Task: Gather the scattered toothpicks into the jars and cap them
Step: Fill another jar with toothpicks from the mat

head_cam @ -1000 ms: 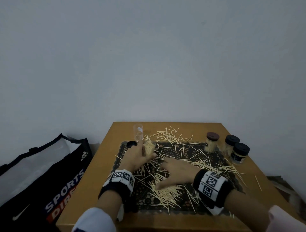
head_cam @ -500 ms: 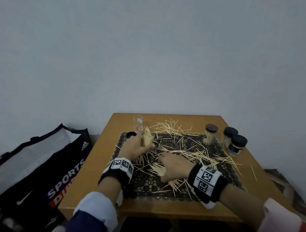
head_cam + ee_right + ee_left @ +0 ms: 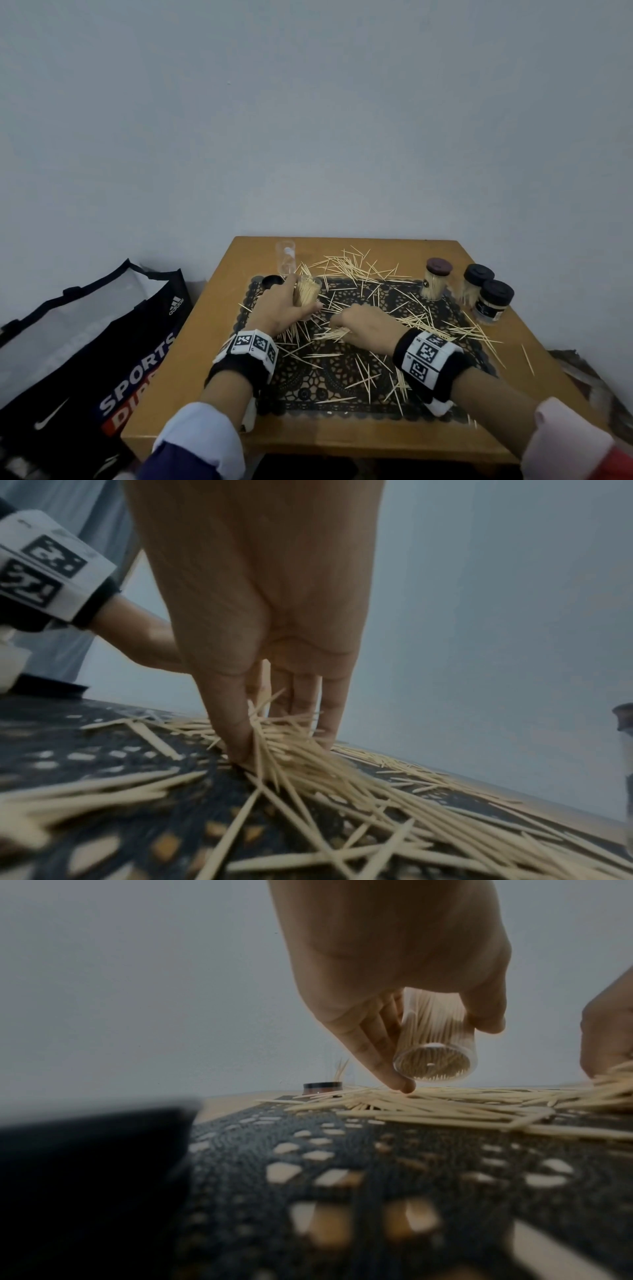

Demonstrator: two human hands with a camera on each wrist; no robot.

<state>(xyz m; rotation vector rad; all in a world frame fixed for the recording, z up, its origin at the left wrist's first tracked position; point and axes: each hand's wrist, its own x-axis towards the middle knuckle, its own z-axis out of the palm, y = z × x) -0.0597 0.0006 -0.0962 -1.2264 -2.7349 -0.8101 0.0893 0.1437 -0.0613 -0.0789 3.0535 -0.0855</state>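
Loose toothpicks (image 3: 359, 274) lie scattered over a black lace mat (image 3: 308, 394) on a small wooden table (image 3: 191, 346). My left hand (image 3: 291, 305) grips a clear, uncapped jar (image 3: 435, 1047) packed with toothpicks, tilted above the mat. My right hand (image 3: 359, 325) pinches a bundle of toothpicks (image 3: 274, 739) between thumb and fingers, still touching the mat. A dark lid (image 3: 273, 281) lies at the mat's far left corner, and an empty clear jar (image 3: 286, 260) stands behind it. Three capped jars (image 3: 479, 287) stand at the right.
A black sports bag (image 3: 85, 359) sits on the floor left of the table. A plain grey wall rises right behind the table. One toothpick (image 3: 527, 359) lies off the mat near the table's right edge.
My right hand went from flat, sweeping fingers to a closed pinch on a gathered bundle, and drew in toward the left hand. The left hand kept hold of the jar.
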